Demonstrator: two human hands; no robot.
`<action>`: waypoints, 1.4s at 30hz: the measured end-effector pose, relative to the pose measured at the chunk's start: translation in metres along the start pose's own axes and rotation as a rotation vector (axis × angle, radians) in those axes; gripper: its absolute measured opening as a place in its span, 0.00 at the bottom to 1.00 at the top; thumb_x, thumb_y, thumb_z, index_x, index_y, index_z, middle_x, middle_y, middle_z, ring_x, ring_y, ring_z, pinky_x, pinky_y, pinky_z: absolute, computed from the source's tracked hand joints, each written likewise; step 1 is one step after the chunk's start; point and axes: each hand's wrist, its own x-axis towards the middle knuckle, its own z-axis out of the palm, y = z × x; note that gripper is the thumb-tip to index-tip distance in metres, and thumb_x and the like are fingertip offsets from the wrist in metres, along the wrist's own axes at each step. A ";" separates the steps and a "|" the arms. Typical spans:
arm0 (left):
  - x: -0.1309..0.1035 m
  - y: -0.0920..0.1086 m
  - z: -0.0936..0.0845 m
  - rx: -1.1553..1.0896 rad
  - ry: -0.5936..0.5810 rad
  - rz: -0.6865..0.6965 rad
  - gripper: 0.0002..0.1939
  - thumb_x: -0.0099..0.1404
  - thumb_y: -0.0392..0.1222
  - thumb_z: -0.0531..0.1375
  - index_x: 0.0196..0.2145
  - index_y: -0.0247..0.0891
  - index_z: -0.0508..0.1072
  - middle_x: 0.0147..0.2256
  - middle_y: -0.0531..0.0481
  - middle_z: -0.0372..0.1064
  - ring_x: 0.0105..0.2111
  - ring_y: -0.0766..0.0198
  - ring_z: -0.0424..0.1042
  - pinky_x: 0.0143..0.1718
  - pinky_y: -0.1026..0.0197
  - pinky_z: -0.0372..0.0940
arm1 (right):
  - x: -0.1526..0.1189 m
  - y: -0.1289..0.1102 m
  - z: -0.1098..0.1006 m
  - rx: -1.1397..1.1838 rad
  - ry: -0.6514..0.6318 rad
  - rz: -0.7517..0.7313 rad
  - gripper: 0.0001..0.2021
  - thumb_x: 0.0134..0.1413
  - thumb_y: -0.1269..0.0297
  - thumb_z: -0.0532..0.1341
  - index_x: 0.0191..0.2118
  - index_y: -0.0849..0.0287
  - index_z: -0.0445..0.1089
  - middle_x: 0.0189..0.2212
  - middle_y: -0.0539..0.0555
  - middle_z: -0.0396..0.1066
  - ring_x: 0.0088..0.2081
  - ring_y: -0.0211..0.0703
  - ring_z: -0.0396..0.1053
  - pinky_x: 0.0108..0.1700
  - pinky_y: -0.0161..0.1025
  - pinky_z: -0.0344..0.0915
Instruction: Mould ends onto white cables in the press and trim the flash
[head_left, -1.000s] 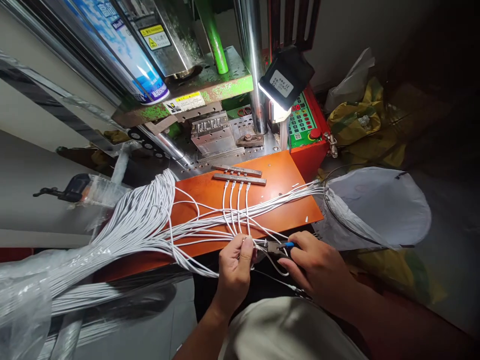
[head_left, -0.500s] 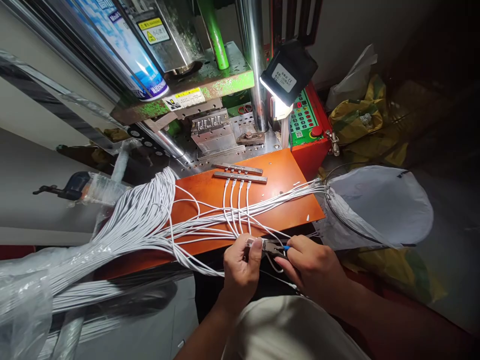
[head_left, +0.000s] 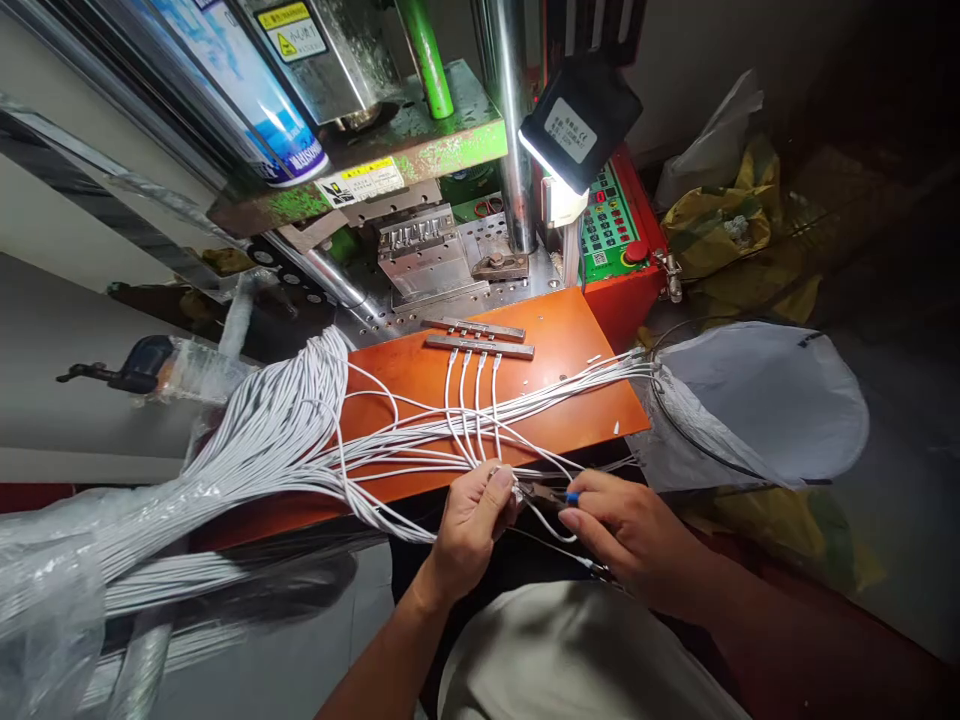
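My left hand is closed, thumb against fingers, on the end of a white cable; the tip is mostly hidden by the fingers. My right hand grips pliers with a blue handle, their jaws right at the held cable end. Both hands are just off the front edge of an orange board. On that board lie two slim metal bars, with several white cables running from the nearer one towards my left hand. A thick bundle of white cables spreads in from the left.
Behind the board stands a press with a metal mould block and a green plate. A spray can and a black lamp are above. The red control box and a white bag on a hoop are to the right.
The pliers' jaws have tilted and sit closer to my left fingers, which have rolled over the cable end. My right hand stays around the handles. The whole view has shifted slightly.
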 end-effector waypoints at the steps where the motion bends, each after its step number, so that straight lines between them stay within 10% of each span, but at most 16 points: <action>1: 0.000 -0.002 0.004 0.000 0.059 0.016 0.24 0.75 0.59 0.58 0.29 0.36 0.68 0.24 0.55 0.59 0.21 0.71 0.55 0.21 0.67 0.49 | -0.001 -0.001 0.000 -0.193 0.084 -0.054 0.27 0.77 0.49 0.49 0.29 0.59 0.70 0.39 0.57 0.73 0.38 0.43 0.68 0.40 0.40 0.60; 8: -0.003 -0.010 0.029 -0.010 0.271 0.132 0.24 0.76 0.59 0.56 0.33 0.36 0.73 0.22 0.57 0.55 0.20 0.71 0.52 0.21 0.66 0.49 | -0.003 -0.006 0.007 -0.759 0.313 -0.207 0.17 0.73 0.60 0.57 0.30 0.58 0.70 0.37 0.58 0.70 0.39 0.49 0.65 0.38 0.43 0.58; 23: -0.003 -0.014 0.035 0.208 0.435 0.235 0.27 0.77 0.60 0.53 0.26 0.39 0.68 0.23 0.52 0.61 0.23 0.66 0.57 0.23 0.62 0.53 | 0.007 -0.005 0.011 -0.783 0.375 -0.263 0.16 0.72 0.62 0.59 0.30 0.57 0.70 0.36 0.58 0.70 0.39 0.50 0.64 0.38 0.45 0.54; 42: -0.002 -0.012 0.031 0.111 0.334 0.200 0.25 0.78 0.55 0.55 0.25 0.39 0.64 0.23 0.54 0.58 0.23 0.67 0.57 0.25 0.63 0.54 | 0.012 0.006 -0.001 -0.747 0.315 -0.355 0.19 0.73 0.63 0.57 0.27 0.58 0.68 0.27 0.53 0.66 0.30 0.43 0.61 0.30 0.43 0.46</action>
